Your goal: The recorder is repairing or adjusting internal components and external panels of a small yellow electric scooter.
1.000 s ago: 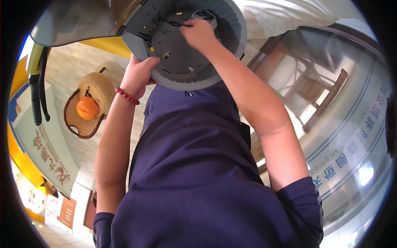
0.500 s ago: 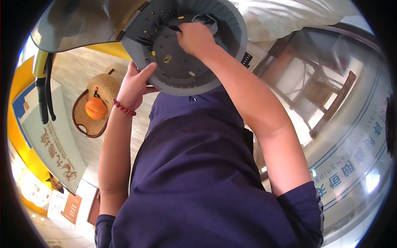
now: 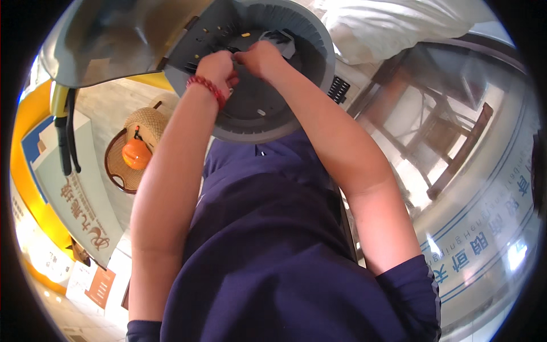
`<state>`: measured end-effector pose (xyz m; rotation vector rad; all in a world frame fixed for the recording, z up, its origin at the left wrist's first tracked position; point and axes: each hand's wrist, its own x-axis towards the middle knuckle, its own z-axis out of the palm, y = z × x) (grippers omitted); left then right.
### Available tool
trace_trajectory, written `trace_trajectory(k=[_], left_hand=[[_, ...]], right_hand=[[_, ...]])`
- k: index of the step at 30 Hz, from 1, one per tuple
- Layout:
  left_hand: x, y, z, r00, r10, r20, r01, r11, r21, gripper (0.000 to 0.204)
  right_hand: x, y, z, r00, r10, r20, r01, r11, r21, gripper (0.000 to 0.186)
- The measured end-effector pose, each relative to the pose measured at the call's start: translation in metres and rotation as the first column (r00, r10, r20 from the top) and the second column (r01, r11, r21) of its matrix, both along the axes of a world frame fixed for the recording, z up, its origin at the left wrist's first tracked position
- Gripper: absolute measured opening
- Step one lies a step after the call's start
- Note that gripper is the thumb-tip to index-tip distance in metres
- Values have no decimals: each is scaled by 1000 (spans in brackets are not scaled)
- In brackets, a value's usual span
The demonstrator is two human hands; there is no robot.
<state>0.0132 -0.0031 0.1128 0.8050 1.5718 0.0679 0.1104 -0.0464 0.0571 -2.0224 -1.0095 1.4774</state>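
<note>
Pale floor (image 3: 99, 102); two hands (image 3: 215, 67) (image 3: 261, 58) (one bracelet (image 3: 211, 87)) reaching into one tub (image 3: 268, 124).

We see matt grey plastic in the tub (image 3: 270, 128), its inner wall ribbed. To its left, the dark lid (image 3: 114, 43) looks like smooth, glossy plastic. Near us, the shirt (image 3: 256, 245) is matt cloth and the bracelet (image 3: 211, 90) has shiny beads. On the left, the chair (image 3: 149, 121) shows rough wicker; far right, we see a crumpled sheet (image 3: 382, 31) with a soft sheen.
</note>
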Motion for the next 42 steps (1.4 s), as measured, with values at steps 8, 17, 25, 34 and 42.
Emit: trace_trajectory(k=[8,17,25,34,42], left_hand=[[1,34,-53,969,235,75,-215,953,-214,17],[11,21,-41,986,148,78,-130,971,-201,15],[13,11,-53,986,168,-5,-167,979,-120,19],[20,-6,-50,904,419,77,-418,908,-33,21],[19,-15,-47,878,475,67,-476,879,13,25]], right_hand=[[6,7,31,989,-125,79,127,992,-15,31],[17,-29,18,625,-517,-585,420,854,-306,22],[19,-32,24,409,-583,-702,245,811,-531,28],[22,-32,10,901,150,407,-339,830,444,26],[16,-43,19,978,27,207,-139,825,548,19]])
